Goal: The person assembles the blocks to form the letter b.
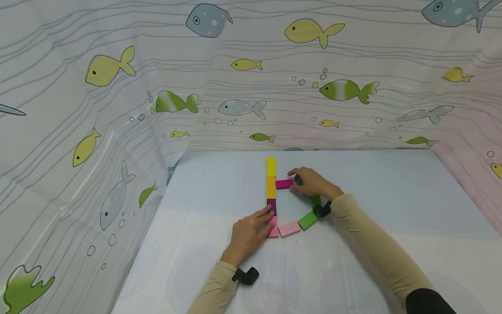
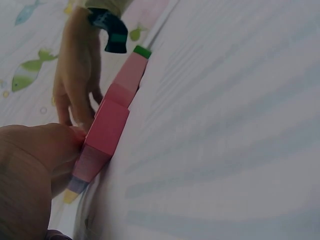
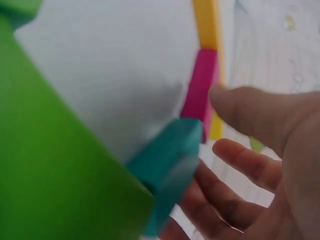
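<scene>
Head view, frame centre: column of blocks, long axis running up-frame. Yellow block [image 1: 271, 166] topmost. Magenta block [image 1: 284, 184] crosswise, long axis left-right, pinched by right hand [image 1: 311, 182]. Teal block [image 1: 299, 182] mostly hidden under fingers. Left hand [image 1: 249, 233], fingers relaxed, touching pink block [image 1: 273, 227], partly covered.

a pale blue tabletop [image 1: 384, 192] is walled on three sides by a fish-print curtain [image 1: 117, 113], evenly lit.

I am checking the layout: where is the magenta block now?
In the head view the magenta block lies flat on the table right of the orange block, touching it, with the right hand at its other end.
</scene>
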`<state>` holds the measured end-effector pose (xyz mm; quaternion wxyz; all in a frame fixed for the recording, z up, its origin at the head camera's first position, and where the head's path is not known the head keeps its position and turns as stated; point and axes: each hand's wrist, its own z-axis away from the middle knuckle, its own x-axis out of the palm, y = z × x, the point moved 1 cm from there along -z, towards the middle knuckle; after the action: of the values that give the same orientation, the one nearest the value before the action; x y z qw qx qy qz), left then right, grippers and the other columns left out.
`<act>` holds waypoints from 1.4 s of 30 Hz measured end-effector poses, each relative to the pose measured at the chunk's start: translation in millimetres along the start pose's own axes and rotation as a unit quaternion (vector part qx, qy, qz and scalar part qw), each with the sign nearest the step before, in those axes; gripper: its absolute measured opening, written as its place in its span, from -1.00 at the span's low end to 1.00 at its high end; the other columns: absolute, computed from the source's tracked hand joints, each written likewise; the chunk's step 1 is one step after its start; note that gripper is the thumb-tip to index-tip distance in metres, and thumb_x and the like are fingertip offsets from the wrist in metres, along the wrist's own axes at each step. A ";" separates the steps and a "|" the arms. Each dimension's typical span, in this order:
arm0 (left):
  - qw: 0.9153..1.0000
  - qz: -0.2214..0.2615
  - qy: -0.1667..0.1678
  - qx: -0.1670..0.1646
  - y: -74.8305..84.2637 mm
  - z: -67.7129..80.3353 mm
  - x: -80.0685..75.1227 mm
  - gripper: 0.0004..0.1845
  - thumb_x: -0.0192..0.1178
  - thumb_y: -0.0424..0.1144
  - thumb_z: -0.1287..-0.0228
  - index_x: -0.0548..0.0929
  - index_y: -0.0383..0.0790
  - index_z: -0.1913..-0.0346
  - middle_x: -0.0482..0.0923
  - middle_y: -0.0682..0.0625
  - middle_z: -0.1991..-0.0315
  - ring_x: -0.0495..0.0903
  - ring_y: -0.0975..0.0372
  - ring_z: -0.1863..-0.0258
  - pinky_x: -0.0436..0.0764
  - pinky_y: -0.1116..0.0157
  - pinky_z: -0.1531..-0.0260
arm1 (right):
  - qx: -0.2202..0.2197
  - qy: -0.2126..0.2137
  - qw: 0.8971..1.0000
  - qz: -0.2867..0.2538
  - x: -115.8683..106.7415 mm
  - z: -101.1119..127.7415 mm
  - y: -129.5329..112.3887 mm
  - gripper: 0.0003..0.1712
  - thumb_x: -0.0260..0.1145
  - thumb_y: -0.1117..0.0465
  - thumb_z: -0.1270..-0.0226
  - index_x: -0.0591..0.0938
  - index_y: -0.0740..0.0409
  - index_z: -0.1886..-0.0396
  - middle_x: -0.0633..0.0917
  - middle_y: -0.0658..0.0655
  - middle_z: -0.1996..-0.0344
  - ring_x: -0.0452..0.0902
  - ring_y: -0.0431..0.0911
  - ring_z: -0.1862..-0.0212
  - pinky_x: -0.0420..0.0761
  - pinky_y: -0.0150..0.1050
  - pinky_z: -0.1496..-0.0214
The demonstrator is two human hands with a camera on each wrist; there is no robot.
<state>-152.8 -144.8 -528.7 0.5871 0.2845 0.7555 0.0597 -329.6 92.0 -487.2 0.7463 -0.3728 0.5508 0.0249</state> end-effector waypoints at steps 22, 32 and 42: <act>0.999 -0.004 0.028 0.023 -13.4 -1.9 -5.0 -0.57 0.46 -0.08 -0.37 0.77 -0.08 -0.25 0.70 0.09 -0.31 0.77 0.11 -0.18 0.67 0.41 0.37 | 0.094 0.153 0.974 -0.138 -72.8 111.9 87.2 -0.26 0.19 -0.22 -0.63 0.45 0.18 -0.53 0.57 0.38 -0.39 0.48 0.32 -0.38 0.47 0.35 -0.33; 1.000 -0.003 0.025 0.012 -22.1 -1.9 -5.0 -0.56 0.43 -0.03 -0.40 0.75 -0.03 -0.28 0.67 0.13 -0.34 0.75 0.14 -0.20 0.60 0.50 0.38 | 0.107 0.210 0.965 -0.117 -100.9 130.2 77.3 -0.24 0.20 -0.28 -0.59 0.46 0.09 -0.54 0.61 0.29 -0.37 0.52 0.27 -0.37 0.52 0.16 -0.22; 0.998 0.014 0.054 0.033 -23.3 -12.8 -7.0 -0.57 0.44 -0.08 -0.40 0.76 -0.10 -0.26 0.69 0.06 -0.32 0.78 0.07 -0.14 0.66 0.42 0.39 | 0.072 0.230 0.968 -0.068 -105.0 128.8 61.7 -0.33 0.27 -0.17 -0.59 0.54 0.17 -0.44 0.68 0.33 -0.28 0.62 0.27 -0.22 0.60 0.19 -0.18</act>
<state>-171.9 -164.5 -528.6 0.5347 0.3109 0.7836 0.0585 -294.8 250.9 -416.7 0.6248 -0.3502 0.6811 -0.1520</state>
